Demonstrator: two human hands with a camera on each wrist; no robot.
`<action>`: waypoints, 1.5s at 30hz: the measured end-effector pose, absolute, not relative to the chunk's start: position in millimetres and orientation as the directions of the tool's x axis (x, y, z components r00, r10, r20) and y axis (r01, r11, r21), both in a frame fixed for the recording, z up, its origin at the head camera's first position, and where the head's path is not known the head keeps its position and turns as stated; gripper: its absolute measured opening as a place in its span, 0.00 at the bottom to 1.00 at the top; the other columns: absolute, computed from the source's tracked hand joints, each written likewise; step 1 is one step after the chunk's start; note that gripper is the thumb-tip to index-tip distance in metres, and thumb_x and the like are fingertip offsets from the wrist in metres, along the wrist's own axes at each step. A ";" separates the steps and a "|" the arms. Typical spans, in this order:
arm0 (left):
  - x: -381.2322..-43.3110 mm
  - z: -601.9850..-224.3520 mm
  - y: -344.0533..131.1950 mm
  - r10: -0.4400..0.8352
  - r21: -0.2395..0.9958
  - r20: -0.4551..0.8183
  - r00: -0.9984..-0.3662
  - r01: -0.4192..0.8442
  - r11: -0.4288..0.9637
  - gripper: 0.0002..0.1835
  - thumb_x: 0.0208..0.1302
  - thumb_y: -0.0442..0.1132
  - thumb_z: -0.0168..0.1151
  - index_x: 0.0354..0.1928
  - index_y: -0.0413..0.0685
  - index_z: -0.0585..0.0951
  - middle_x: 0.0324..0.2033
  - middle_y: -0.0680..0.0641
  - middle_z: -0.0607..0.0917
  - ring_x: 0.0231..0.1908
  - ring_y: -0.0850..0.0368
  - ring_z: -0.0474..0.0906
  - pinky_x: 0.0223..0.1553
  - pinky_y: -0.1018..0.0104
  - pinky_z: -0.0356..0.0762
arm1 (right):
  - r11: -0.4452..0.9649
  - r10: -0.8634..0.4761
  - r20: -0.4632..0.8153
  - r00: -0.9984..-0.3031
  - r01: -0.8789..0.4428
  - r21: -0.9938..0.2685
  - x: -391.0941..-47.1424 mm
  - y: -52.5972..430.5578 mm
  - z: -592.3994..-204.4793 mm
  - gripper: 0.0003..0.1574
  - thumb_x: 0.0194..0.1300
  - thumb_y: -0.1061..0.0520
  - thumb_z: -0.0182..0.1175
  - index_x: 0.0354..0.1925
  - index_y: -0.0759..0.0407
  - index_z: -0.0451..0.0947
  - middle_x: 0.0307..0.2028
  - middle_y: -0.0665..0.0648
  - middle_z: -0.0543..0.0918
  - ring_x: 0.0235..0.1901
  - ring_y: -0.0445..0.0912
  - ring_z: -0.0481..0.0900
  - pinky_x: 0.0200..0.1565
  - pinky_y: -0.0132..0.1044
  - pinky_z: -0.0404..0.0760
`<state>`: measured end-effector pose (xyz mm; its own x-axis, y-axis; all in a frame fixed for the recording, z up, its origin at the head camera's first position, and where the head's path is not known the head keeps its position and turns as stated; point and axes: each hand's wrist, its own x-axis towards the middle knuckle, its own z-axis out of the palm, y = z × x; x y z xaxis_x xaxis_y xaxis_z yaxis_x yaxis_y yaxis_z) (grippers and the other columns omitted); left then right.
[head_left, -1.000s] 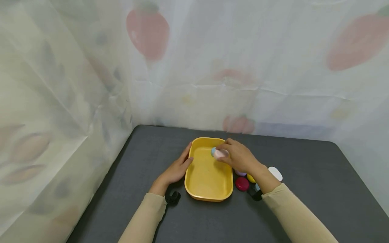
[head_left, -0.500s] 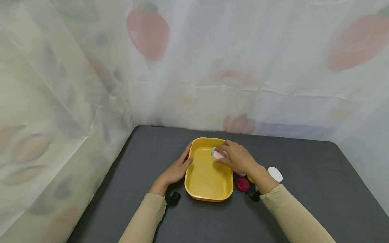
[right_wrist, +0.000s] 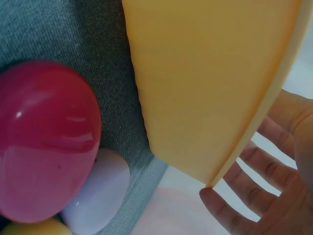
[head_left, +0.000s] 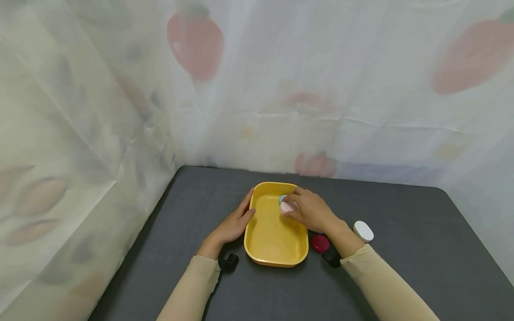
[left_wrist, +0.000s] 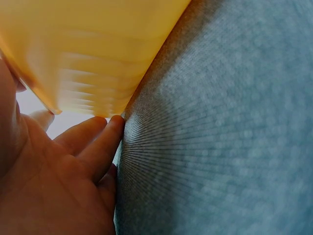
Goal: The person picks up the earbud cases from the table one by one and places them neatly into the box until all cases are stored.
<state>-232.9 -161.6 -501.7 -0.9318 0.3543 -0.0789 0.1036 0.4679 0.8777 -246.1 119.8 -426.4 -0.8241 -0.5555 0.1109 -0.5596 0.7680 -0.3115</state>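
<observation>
A yellow tray (head_left: pixel 276 240) lies on the dark grey table. My left hand (head_left: pixel 234 224) rests along its left side, the thumb over the rim. In the left wrist view, the fairly straight fingers (left_wrist: pixel 100 147) reach the tray's outer wall. Over the far right part of the tray, my right hand (head_left: pixel 314 209) holds a small, rounded pale-pink and light-blue object (head_left: pixel 288 207) between thumb and fingers. The fingers partly cover it, so its exact kind is unclear. Whether it touches the tray's floor, I cannot tell. The right wrist view hides it behind the tray wall.
Right of the tray sit a glossy dark-red rounded piece (head_left: pixel 320 244), a lilac one (right_wrist: pixel 100 191) and a yellow one (right_wrist: pixel 36 228). A white oval piece (head_left: pixel 363 231) lies beyond the right forearm. Printed curtains (head_left: pixel 257 89) hang behind and left of the table.
My right hand has shifted slightly left, and less of the object's blue end shows. The right forearm now covers the yellow piece in the head view. My left hand and the tray stay put.
</observation>
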 end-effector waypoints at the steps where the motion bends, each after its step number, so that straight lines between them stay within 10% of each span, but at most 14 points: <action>1: -232.9 -501.6 -161.5 0.354 0.878 -0.079 -0.932 0.103 0.468 0.34 0.83 0.58 0.43 0.77 0.95 0.38 0.83 0.59 0.48 0.81 0.50 0.51 0.77 0.42 0.58 | 0.768 -0.556 0.111 -0.824 -0.560 -0.312 -245.9 119.2 -426.6 0.27 0.69 0.43 0.69 0.61 0.53 0.83 0.62 0.59 0.81 0.61 0.58 0.79 0.64 0.59 0.77; 45: -231.4 -497.3 -158.3 0.362 0.877 -0.082 -0.929 0.105 0.469 0.34 0.84 0.57 0.43 0.78 0.93 0.38 0.82 0.62 0.46 0.82 0.52 0.47 0.79 0.42 0.54 | 0.837 -0.503 0.121 -0.856 -0.517 -0.180 -239.7 107.5 -443.3 0.21 0.65 0.42 0.73 0.51 0.49 0.87 0.44 0.53 0.79 0.37 0.47 0.75 0.40 0.48 0.77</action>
<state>-231.4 -158.3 -497.3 -0.9286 0.3618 -0.0823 0.1049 0.4689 0.8770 -239.7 107.5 -443.3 -0.8560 -0.5026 0.1206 -0.5168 0.8370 -0.1797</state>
